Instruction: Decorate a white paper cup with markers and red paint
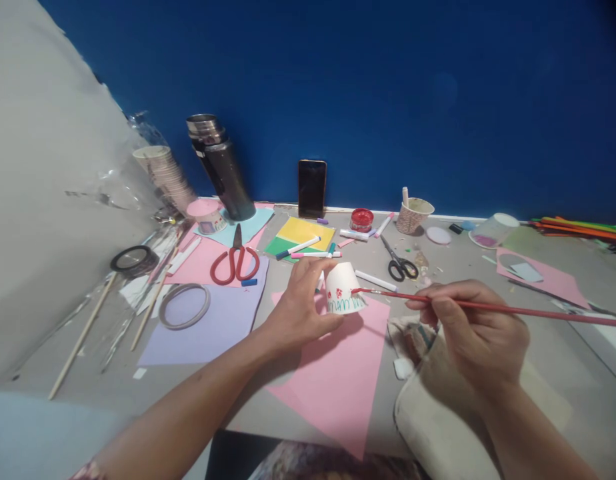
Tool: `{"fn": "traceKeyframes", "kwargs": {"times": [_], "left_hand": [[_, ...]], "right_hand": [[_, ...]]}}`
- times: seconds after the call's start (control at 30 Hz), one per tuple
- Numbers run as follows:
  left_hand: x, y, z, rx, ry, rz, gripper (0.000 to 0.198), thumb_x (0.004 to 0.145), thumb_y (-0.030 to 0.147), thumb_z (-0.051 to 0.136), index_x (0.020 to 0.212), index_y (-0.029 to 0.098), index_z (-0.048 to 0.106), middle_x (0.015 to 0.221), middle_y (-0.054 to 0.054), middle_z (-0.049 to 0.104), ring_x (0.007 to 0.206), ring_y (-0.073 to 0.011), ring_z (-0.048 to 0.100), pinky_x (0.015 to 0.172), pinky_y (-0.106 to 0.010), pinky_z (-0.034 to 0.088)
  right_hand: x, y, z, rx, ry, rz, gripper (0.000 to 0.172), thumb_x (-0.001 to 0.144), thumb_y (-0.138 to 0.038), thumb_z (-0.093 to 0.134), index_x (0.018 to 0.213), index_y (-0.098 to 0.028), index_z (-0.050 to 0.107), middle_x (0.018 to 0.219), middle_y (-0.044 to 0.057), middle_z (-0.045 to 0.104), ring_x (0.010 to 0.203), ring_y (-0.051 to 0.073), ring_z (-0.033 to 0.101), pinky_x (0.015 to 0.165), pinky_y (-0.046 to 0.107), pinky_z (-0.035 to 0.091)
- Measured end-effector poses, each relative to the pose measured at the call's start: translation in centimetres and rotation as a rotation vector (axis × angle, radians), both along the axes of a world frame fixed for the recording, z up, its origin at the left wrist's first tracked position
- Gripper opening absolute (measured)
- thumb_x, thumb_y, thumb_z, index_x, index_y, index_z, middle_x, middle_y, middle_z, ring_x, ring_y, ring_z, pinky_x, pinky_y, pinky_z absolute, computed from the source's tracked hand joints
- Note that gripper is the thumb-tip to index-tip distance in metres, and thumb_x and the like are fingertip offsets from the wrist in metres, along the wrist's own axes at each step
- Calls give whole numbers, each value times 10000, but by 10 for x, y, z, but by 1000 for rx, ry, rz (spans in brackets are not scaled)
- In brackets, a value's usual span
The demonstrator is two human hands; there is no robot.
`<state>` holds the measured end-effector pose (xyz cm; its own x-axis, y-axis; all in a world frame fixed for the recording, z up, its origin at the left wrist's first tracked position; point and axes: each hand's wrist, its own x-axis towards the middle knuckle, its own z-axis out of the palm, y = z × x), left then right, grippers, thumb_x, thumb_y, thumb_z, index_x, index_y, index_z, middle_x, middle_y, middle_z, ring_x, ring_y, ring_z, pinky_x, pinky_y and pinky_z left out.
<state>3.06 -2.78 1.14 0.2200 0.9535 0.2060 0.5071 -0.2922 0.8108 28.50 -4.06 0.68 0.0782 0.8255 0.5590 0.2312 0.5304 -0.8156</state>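
Note:
A white paper cup [344,280] is upside down in my left hand [308,300], whose thumb and fingers grip it from the left side. Teal strokes run round its lower part, with small red marks above them. My right hand [475,333] pinches a long red paintbrush [528,311]; the brush's red tip touches the cup's right side. Pink paper [338,387] lies beneath the cup. Behind it stands an open jar of red paint [362,220]. A cloth [438,400] lies under my right forearm.
Red-handled scissors [235,260], a tape roll [185,307] and purple paper [203,340] lie at left. A dark flask [225,173], stacked cups [165,177] and a phone [312,189] stand behind. Black scissors [402,267], markers [375,280] and a patterned cup [415,217] sit right of centre.

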Motion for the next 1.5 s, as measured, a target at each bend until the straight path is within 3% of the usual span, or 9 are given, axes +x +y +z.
{"fn": "traceKeyframes", "kwargs": {"times": [0.87, 1.5], "left_hand": [[0, 1, -5, 21, 47, -18, 698, 720, 286, 861, 1345, 277, 550, 1396, -101, 536, 1362, -325, 503, 1148, -525, 488], [0, 0, 0, 19, 56, -16, 680, 744, 287, 846, 1350, 266, 538, 1412, -115, 530, 1386, -338, 492, 1161, -546, 465]], "right_hand": [[-3, 2, 1, -80, 31, 58, 159, 994, -272, 697, 848, -214, 719, 750, 11, 782, 560, 99, 652, 521, 189, 542], [0, 2, 5, -106, 34, -4, 187, 999, -310, 694, 841, -213, 715, 752, 22, 771, 554, 110, 636, 519, 222, 527]]}}
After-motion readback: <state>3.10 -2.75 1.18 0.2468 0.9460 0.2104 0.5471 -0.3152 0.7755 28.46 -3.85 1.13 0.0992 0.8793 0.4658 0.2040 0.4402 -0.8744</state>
